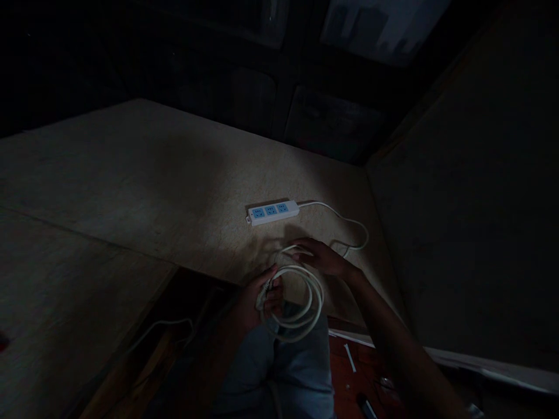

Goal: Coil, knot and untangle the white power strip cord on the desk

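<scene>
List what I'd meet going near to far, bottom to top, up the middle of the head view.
Blue jeans → coiled cable → right hand → white power strip with blue sockets.

Found no readable text, label, brand, number or sign anywhere in scene, near or far, left or right.
</scene>
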Demonstrator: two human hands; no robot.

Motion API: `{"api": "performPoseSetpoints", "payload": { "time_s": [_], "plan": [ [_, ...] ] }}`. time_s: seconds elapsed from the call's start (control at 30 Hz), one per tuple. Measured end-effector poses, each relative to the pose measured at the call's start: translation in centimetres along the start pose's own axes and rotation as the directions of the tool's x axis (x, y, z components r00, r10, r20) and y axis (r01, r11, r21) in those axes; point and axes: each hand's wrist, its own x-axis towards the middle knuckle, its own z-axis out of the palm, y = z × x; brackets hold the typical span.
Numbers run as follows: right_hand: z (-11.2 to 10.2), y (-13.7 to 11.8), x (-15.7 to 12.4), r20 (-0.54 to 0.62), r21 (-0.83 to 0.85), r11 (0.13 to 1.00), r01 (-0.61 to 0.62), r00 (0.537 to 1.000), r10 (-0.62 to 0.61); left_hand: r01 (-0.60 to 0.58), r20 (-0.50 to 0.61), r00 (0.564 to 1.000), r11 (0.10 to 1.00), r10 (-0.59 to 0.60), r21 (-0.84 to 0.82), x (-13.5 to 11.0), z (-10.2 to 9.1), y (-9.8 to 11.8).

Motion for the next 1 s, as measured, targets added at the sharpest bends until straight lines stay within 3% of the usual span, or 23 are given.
{"api": "performPoseSetpoints", "payload": {
  "time_s": [0.2,0.33,0.47,0.63,0.77,0.9,1.0],
  "plan": [
    [-0.2,0.8,-0.9,0.017,0.021,0.996,-0.082,0.997,0.081,-0.085,-0.122,0.989,0.996,0.087,0.026,-0.3,-0.1,0.0],
    [0.1,0.4,-2.1,-0.023,-0.007,0.987,-0.163,0.986,0.163,-0.154,-0.242,0.959,0.988,0.147,-0.010,-0.2,0.8,0.1],
    [0.1,0.1,-3.7,0.028,-0.023,0.978,-0.206,0.978,0.207,-0.206,-0.318,0.929,0.978,0.188,-0.025,-0.4,0.9,1.0],
    [-0.4,-0.6,-4.4,0.203,0.039,0.981,-0.189,0.963,0.177,-0.235,-0.207,0.956,0.963,0.206,-0.128,-1.2,-0.1,2.7],
    [-0.3,-1.2,-4.0,0.240,0.029,0.993,-0.115,0.965,0.105,-0.236,-0.145,0.966,0.955,0.212,-0.179,-2.5,0.1,3.7],
    [0.2,-1.4,-3.8,0.327,0.056,0.972,-0.227,0.924,0.197,-0.252,-0.116,0.966,0.933,0.229,-0.258,-4.2,0.6,4.7],
    [0.3,-1.3,-3.7,0.460,0.127,0.913,-0.387,0.838,0.292,-0.267,-0.095,0.964,0.927,0.250,-0.265,-5.0,0.6,5.2]
  ]
}}
